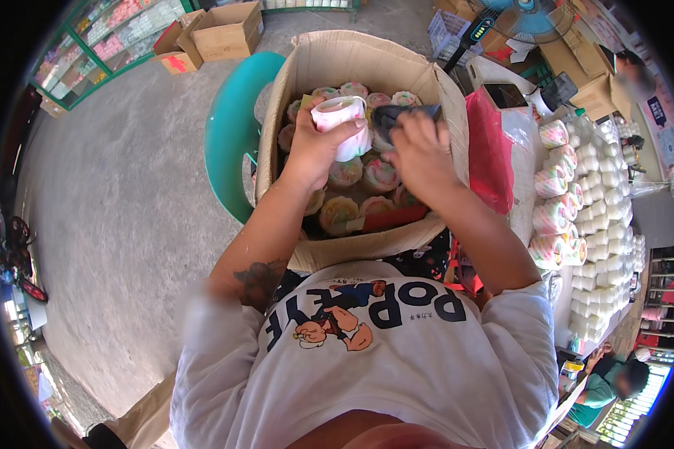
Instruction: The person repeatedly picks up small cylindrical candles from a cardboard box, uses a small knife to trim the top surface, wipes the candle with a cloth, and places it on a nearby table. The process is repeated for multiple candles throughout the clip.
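My left hand grips a white cylindrical item with pink and pastel markings, held over a large open cardboard box. My right hand, slightly blurred, has its fingers curled on a crumpled dark grey cloth-like piece at the box's right side. Several similar round pastel items fill the box beneath my hands, and a red strip lies near its front.
A teal plastic chair stands left of the box. At right, a table carries pink plastic, a phone and stacked white rolls. A fan and cardboard boxes are behind. Two other people sit rightward.
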`<action>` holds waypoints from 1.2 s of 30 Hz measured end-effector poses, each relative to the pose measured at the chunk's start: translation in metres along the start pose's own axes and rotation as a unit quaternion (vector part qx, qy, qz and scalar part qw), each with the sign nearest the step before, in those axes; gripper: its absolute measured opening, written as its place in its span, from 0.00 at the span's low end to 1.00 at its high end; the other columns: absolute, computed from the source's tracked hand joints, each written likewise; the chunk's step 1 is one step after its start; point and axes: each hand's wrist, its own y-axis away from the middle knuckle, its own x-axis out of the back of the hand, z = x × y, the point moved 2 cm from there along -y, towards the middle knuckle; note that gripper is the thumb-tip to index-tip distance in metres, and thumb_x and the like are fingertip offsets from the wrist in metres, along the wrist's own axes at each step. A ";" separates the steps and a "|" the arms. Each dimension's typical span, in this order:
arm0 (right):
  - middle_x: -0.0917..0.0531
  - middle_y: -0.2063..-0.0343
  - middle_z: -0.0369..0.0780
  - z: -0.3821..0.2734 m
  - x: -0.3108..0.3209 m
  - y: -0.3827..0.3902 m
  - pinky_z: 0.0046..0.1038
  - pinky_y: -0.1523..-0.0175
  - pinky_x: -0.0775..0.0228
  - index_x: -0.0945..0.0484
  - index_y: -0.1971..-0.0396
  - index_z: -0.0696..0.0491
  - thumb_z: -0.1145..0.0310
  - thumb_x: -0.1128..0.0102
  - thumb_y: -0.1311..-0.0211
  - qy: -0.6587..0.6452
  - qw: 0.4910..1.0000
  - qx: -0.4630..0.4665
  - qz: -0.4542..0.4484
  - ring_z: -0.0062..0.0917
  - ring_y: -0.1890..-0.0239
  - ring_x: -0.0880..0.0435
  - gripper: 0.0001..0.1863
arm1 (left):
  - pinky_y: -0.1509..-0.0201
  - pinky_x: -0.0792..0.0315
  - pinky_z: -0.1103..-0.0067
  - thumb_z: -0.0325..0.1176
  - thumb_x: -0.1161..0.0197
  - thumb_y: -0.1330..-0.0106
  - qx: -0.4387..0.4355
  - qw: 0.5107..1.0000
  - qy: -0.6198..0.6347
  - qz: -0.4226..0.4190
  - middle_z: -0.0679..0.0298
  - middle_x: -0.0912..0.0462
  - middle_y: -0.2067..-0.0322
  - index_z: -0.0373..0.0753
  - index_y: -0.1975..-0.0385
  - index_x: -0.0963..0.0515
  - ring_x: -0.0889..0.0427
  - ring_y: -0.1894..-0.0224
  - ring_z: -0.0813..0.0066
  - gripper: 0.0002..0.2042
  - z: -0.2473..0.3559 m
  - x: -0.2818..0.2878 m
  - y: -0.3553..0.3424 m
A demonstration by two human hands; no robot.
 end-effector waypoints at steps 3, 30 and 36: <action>0.21 0.63 0.44 -0.006 -0.005 0.018 0.38 0.54 0.34 0.23 0.69 0.55 0.63 0.36 0.49 -0.234 0.914 -0.028 -0.330 0.38 0.57 0.23 0.12 | 0.51 0.24 0.71 0.27 0.28 0.49 0.029 0.998 0.053 -0.006 0.54 0.25 0.53 0.30 0.46 0.41 0.22 0.52 0.66 0.33 0.005 -0.007 0.003; 0.21 0.63 0.37 0.075 0.030 0.045 0.19 0.58 0.32 0.26 0.48 0.56 0.67 0.43 0.36 -0.659 0.679 -0.119 -0.300 0.18 0.64 0.23 0.18 | 0.51 0.25 0.73 0.27 0.25 0.53 -0.005 0.998 -0.025 -0.056 0.59 0.24 0.55 0.34 0.49 0.35 0.22 0.54 0.72 0.31 0.007 -0.007 0.010; 0.20 0.65 0.41 0.016 0.054 0.036 0.24 0.57 0.29 0.25 0.45 0.50 0.68 0.36 0.42 -0.430 0.882 -0.189 0.041 0.25 0.64 0.20 0.23 | 0.46 0.29 0.77 0.26 0.23 0.59 -0.204 0.950 -0.237 0.017 0.56 0.27 0.53 0.33 0.51 0.42 0.24 0.50 0.72 0.36 0.011 -0.011 0.010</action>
